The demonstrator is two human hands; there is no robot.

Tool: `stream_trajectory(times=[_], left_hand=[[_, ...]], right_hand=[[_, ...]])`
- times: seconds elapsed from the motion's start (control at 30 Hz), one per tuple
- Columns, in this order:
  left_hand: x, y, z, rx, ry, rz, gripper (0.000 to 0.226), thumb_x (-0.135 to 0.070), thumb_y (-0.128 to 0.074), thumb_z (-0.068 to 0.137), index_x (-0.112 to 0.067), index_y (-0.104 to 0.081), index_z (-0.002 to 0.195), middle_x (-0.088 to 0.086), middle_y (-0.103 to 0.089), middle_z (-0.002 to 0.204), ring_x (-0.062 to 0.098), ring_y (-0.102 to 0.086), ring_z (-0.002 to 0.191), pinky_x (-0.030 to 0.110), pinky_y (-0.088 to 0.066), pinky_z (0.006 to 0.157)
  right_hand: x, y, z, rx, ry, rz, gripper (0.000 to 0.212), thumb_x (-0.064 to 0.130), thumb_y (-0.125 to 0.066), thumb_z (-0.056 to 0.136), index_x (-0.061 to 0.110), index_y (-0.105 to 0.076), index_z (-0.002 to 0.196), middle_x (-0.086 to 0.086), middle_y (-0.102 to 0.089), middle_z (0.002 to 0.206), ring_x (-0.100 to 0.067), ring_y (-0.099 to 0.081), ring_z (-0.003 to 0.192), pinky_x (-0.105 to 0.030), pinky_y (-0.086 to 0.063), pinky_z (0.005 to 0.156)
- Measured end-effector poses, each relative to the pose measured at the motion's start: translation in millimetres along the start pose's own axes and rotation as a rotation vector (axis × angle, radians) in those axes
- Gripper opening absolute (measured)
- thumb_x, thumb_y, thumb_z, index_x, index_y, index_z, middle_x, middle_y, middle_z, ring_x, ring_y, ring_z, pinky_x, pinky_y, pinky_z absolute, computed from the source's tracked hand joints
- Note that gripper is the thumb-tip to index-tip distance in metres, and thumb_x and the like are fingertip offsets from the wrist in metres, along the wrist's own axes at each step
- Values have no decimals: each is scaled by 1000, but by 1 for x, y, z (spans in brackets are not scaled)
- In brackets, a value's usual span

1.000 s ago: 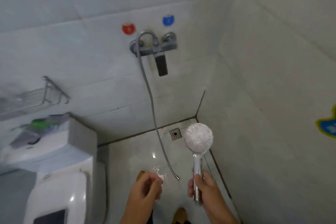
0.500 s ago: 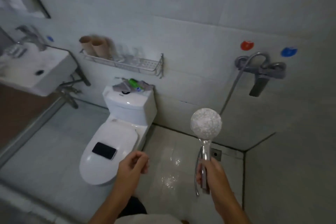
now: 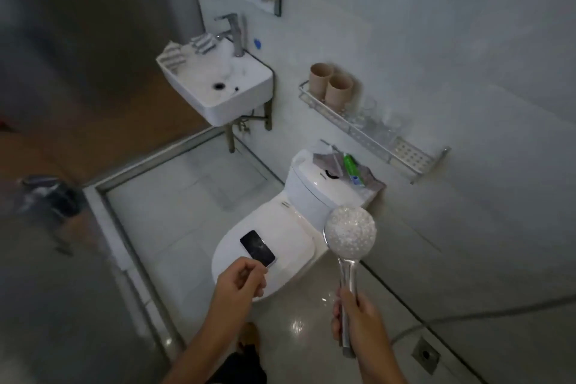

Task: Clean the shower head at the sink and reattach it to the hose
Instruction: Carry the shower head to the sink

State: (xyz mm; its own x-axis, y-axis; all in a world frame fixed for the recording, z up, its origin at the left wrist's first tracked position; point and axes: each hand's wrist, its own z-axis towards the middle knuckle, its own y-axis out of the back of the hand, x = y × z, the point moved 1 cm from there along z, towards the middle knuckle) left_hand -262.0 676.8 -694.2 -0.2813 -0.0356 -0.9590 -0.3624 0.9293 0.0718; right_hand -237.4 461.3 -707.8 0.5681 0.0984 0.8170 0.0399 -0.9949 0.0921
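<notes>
The right hand (image 3: pixel 358 319) is the grip on the shower head (image 3: pixel 349 234). Its fingers curl round the low end of the shiny handle, and the round white face stands up above the fist, over the floor beside the toilet (image 3: pixel 280 227). The left hand (image 3: pixel 241 282) holds nothing, with its fingers loosely curled near the phone (image 3: pixel 257 248) on the toilet lid. The sink (image 3: pixel 218 87) is far off by the wall. The hose (image 3: pixel 467 316) lies on the floor at the right

A small home bathroom: white toilet (image 3: pixel 274 246), wall-hung sink (image 3: pixel 218 87) with a tap (image 3: pixel 235 33), tiled walls, metal shelf (image 3: pixel 371 131) holding cups, a floor drain (image 3: pixel 425 354)
</notes>
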Motion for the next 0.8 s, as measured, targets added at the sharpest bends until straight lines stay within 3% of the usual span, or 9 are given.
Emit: stream_trajectory(times=[0.13,0.3,0.43,0.63,0.8], left_hand=[[-7,47,54,-103,-1,-47,15,2,-56,93,4,-63,80,7,-61,61,16,-55,56,23,-50,56],[-8,115,110,-248,-3,-64,19,7,-55,93,1,-63,77,9,-62,59,19,-54,54,25,-47,53],[-8,163,125,-388,-12,-79,19,9,-54,92,3,-63,76,9,-62,57,15,-54,51,22,-47,51],[1,217,133,-583,8,-130,18,11,-53,91,9,-61,75,9,-57,53,14,-51,47,20,-45,47],[4,265,156,-668,52,-159,16,11,-53,92,10,-63,79,11,-60,55,16,-54,49,22,-49,48]], right_hand=[[38,-64,39,104,63,-98,25,13,-51,100,-5,-52,82,-14,-53,51,-22,-46,36,-26,-35,38],[81,-154,82,246,66,-99,22,12,-50,100,-8,-57,98,-15,-54,61,-23,-47,39,-25,-35,36],[107,-219,102,356,74,-156,27,13,-50,101,-14,-54,99,-12,-55,60,-22,-49,40,-25,-38,37],[137,-294,121,500,63,-251,28,19,-52,101,-6,-54,89,-9,-57,64,-20,-50,45,-26,-37,43],[150,-357,147,542,34,-246,25,15,-49,101,-10,-53,99,-8,-55,65,-20,-46,45,-25,-36,41]])
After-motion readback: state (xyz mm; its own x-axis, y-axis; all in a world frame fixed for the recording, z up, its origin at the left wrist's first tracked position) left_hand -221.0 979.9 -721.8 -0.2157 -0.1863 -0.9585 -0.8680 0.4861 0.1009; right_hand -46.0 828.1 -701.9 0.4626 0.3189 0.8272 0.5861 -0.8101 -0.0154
